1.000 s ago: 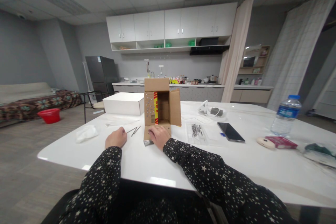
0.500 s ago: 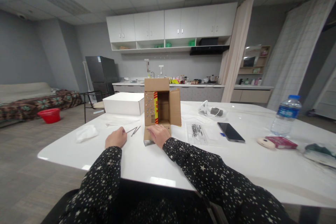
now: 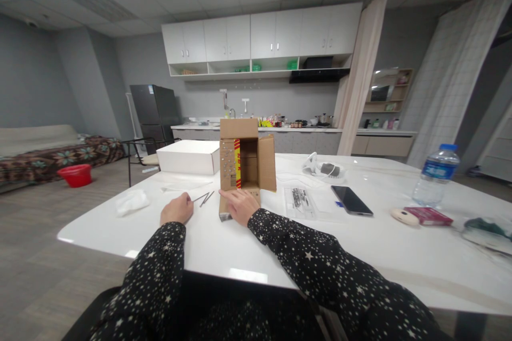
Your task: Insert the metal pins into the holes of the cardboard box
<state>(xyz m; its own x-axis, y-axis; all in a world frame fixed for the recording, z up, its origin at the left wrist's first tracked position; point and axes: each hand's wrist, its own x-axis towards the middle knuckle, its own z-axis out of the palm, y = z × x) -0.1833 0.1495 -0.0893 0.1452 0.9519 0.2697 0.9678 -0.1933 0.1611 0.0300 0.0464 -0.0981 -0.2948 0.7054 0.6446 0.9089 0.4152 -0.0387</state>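
Observation:
A small cardboard box (image 3: pixel 228 170) stands upright on the white table, its front toward me and partly open. Red-and-yellow tape runs down the front, and many small metal bits dot the panel left of it. My right hand (image 3: pixel 241 205) lies on the lower front flap, fingers stretched out and the index finger reaching left to the box's edge. To the left, my left hand (image 3: pixel 177 209) rests closed on the table around a thin metal rod (image 3: pixel 200 197) that points right. Beside its tip lies a thin, dark two-pronged tool (image 3: pixel 207 199). What the palm covers is hidden.
Right of the box sit a clear plastic case (image 3: pixel 301 202) of small dark parts, a phone (image 3: pixel 352 201), a water bottle (image 3: pixel 436 176) and a dark red packet (image 3: pixel 429 216). A white box (image 3: pixel 188 157) and crumpled tissue (image 3: pixel 132 202) are on the left.
My right hand's fingers have spread and straightened, and the index finger now extends left to the edge of the cardboard box. The left hand stays in place.

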